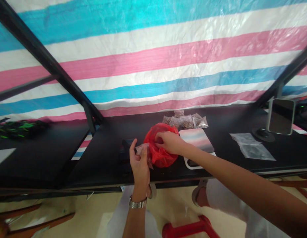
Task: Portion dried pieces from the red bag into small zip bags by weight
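Note:
A red plastic bag (163, 158) stands open on the black table. My right hand (168, 141) reaches into its mouth; the fingertips are hidden inside, so what they hold, if anything, does not show. Just left of the bag, my left hand (140, 162) holds a small clear plastic bag (149, 155) between thumb and fingers. Behind the red bag lie several small clear bags with brown contents (187, 122). To its right is a scale (198, 140) with a shiny plate and white frame, partly behind my right forearm.
Flat clear bags (255, 147) lie on the table's right side (223, 132), beside a phone on a round-based stand (281, 116). A dark object (126, 147) sits left of my left hand. Black metal bars (69, 86) slope at both sides, before a striped sheet (153, 59).

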Demonstrator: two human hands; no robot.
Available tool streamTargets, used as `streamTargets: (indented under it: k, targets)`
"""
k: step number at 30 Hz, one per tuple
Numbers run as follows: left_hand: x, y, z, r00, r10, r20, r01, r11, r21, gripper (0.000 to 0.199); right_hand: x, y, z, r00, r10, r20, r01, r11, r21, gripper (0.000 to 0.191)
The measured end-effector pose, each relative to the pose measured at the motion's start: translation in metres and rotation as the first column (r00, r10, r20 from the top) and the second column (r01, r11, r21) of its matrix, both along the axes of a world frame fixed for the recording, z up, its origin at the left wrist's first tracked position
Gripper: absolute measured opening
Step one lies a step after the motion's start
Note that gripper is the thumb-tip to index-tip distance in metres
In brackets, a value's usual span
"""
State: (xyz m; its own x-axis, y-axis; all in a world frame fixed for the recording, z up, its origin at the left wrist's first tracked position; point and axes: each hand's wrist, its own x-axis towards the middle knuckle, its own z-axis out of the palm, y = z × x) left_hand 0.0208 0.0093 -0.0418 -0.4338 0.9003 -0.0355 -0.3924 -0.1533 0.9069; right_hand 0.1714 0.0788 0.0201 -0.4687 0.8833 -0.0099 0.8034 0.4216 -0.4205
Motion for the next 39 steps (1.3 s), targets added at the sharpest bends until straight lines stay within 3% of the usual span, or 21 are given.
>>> streamTargets:
  k: [9, 13, 17, 19, 21, 26, 30, 39]
  targets:
    - [-0.004, -0.006, -0.006, 0.995, 0.021, -0.094, -0.021, 1.0, 0.007, 0.09, 0.045, -0.018, 0.012, 0.959, 0.282, 0.006, -0.281, 0.958, -0.063, 0.012]
    - [-0.009, -0.011, -0.005, 0.982, 0.06, -0.177, -0.052, 0.997, 0.051, 0.086, 0.051, -0.028, 0.013, 0.963, 0.27, 0.0, -0.269, 0.959, -0.086, 0.007]
    - [-0.012, -0.036, 0.004, 0.935, 0.171, -0.312, -0.128, 0.98, 0.154, 0.082, 0.053, -0.032, 0.016, 0.983, 0.17, 0.07, -0.172, 0.985, 0.02, 0.01]
    - [-0.008, -0.056, 0.005, 0.92, 0.141, -0.365, -0.084, 0.982, 0.168, 0.079, 0.055, -0.033, 0.018, 0.982, 0.151, 0.117, -0.157, 0.987, 0.043, 0.011]
    - [0.001, -0.075, 0.0, 0.912, 0.036, -0.409, 0.02, 0.991, 0.131, 0.075, 0.057, -0.034, 0.019, 0.978, 0.164, 0.127, -0.169, 0.985, 0.031, 0.009]
    - [0.026, -0.103, -0.023, 0.842, -0.243, -0.481, 0.247, 0.967, -0.056, 0.064, 0.062, -0.04, 0.018, 0.98, 0.179, 0.081, -0.18, 0.984, 0.007, 0.008]
    - [0.033, -0.104, -0.031, 0.824, -0.27, -0.497, 0.268, 0.96, -0.078, 0.068, 0.063, -0.051, 0.015, 0.983, 0.17, 0.074, -0.17, 0.985, -0.003, 0.011]
    - [0.035, -0.098, -0.026, 0.868, -0.295, -0.4, 0.312, 0.95, -0.023, 0.065, 0.062, -0.072, 0.006, 0.989, 0.148, -0.016, -0.148, 0.988, -0.04, 0.008]
